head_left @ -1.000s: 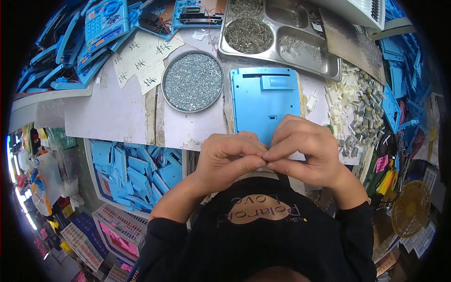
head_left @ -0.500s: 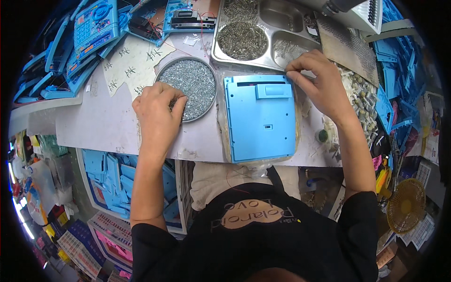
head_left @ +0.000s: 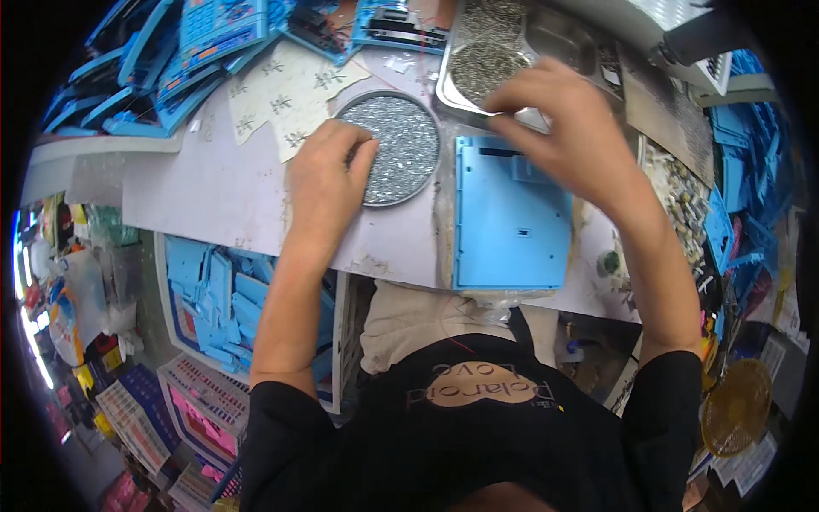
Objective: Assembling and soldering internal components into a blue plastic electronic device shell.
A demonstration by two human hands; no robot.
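A round dark-rimmed dish [head_left: 399, 152] full of small shiny metal pieces sits on the pale worktop. My left hand [head_left: 331, 175] is at its left rim, fingers curled and thumb close to the forefinger. Whatever those fingertips hold is hidden. To the right of the dish lies a blue plastic casing panel [head_left: 503, 230] with small holes and a slot. My right hand [head_left: 567, 132] hovers over the panel's far end, covering its upper right part. Its thumb and forefinger are bent together near the steel tray's front edge. Anything between them is too small to name.
Behind the panel stands a steel compartment tray [head_left: 442, 92] with small metal parts. Blue casings with wires [head_left: 222, 38] are stacked at the far left. Small pale parts [head_left: 674, 196] lie on the right. A crate of blue plastic pieces [head_left: 226, 294] stands below the table's left front.
The view has shifted, so the table sits farther right in the picture. My right hand has moved left across the panel's far end. My left hand stays at the dish's left rim.
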